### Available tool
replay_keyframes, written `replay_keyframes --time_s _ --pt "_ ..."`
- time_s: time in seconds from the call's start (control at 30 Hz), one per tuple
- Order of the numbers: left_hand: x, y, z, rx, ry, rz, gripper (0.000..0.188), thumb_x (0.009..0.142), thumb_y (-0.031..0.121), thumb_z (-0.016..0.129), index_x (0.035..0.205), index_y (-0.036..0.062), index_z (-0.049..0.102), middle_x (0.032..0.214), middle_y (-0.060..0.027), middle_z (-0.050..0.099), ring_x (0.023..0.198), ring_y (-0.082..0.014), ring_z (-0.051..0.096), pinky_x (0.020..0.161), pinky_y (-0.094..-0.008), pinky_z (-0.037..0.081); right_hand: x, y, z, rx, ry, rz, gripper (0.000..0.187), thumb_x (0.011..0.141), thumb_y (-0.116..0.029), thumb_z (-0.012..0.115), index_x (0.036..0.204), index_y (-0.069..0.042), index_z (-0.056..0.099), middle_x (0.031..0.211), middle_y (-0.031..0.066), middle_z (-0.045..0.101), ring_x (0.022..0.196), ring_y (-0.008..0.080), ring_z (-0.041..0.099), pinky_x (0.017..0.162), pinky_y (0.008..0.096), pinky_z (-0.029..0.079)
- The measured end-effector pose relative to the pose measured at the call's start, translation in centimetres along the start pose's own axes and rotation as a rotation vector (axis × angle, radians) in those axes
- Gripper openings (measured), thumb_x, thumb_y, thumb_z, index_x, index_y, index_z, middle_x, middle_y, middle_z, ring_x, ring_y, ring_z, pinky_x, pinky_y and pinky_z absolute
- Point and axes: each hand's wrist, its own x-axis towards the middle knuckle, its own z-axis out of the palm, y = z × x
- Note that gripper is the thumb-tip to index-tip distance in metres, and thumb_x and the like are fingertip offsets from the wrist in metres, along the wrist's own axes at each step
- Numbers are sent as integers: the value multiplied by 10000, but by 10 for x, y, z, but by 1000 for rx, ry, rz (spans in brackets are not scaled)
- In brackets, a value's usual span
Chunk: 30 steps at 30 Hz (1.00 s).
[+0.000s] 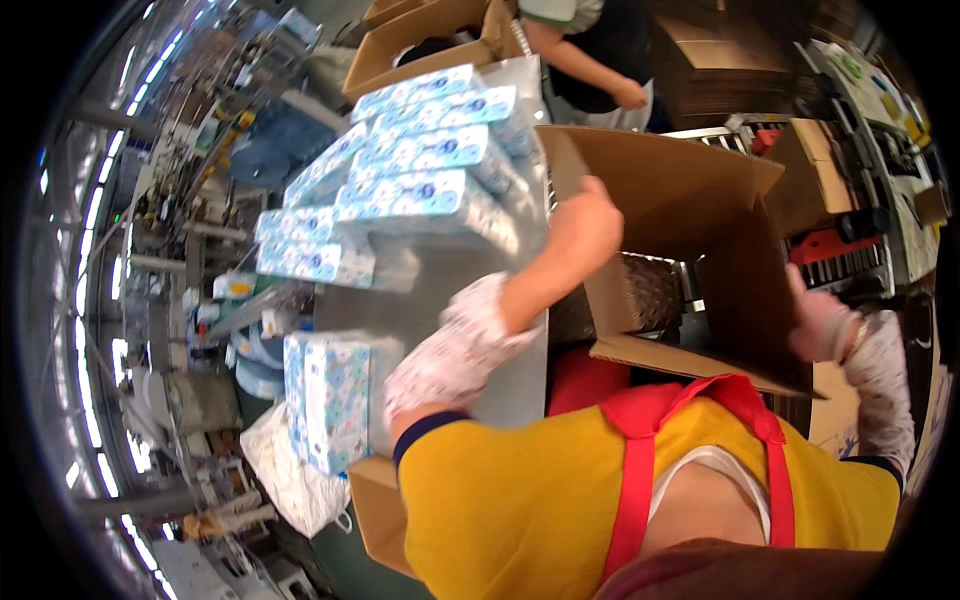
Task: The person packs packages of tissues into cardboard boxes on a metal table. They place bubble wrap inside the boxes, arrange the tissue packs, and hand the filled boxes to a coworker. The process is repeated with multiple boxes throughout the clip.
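An open brown cardboard box [668, 165] stands in front of me, held between my two hands. Through its inside, part of the surface underneath shows, so its bottom is at least partly open. My left hand [588, 232] is closed on the box's left side, near the upper edge. Against the right wall, my right hand [818, 318] grips from outside; it is slightly blurred and its fingers are partly hidden. Left of the box, several blue-and-white floral packs [400, 195] lie stacked on a metal table [450, 275].
Another floral pack stack [330, 400] sits at the table's near left, above a cardboard carton [378, 505]. A co-worker's hand [630, 95] is beyond the box. Flat cardboard [715, 45] is piled at the back, and a roller conveyor [850, 268] runs at right.
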Motion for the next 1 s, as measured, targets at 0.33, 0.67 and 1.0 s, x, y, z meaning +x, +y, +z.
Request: replay_keyframes --time_s 0.33,0.67,1.0 --pt "-11 -18 14 -586 -687 225 922 618 513 768 1267 -69 467 1356 -237 424 1225 -362 441 1060 -406 319 139 -32 -43 939 -32 -684 352 879 -188 593 1161 19 568 932 109 635 659 127 626 608 293 524" --pt "8 38 131 -1108 333 -711 859 868 397 629 1445 -25 153 1311 -219 482 1214 -268 470 990 -338 373 183 -64 3 13 1033 -645 465 862 -355 543 1214 -53 512 1267 184 495 1212 359 441 1048 460 311" --pt "-66 -98 99 -772 99 -909 603 964 376 432 1416 4 290 1381 -214 420 1278 -353 388 1061 -384 296 458 160 207 1147 322 226 664 896 -590 434 1245 -33 536 1278 165 526 1160 247 516 992 332 386"
